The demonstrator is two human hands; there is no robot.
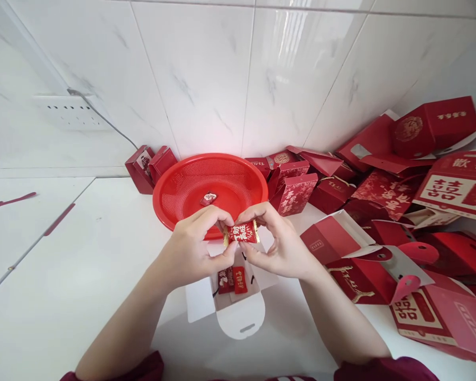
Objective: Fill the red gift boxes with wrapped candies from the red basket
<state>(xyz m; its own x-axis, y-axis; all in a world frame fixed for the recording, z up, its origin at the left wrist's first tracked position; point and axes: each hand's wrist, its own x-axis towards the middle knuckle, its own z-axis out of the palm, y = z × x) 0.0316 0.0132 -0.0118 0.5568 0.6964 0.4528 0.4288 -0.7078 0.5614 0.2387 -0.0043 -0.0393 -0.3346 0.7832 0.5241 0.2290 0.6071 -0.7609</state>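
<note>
Between my left hand [202,243] and my right hand [275,238] is a wrapped candy [241,233], red with gold crimped ends and white lettering. Thumbs and forefingers of both hands pinch it from either side. Just below, an opened gift box [238,307] shows its white inside, flaps spread out. Inside it lie a dark red wrapped candy [225,280] and a brighter red packet [240,279]. Behind my hands stands a red plastic basket [168,206] with perforated sides, and one small wrapped candy [208,198] rests on its bottom.
Many red gift boxes [381,233] are heaped along the right side, some folded, some with flaps up. Two small red boxes [146,166] stand left of the basket by the tiled wall [206,79]. A grey cable [103,119] hangs from a socket strip; a red strip [11,201] lies far left.
</note>
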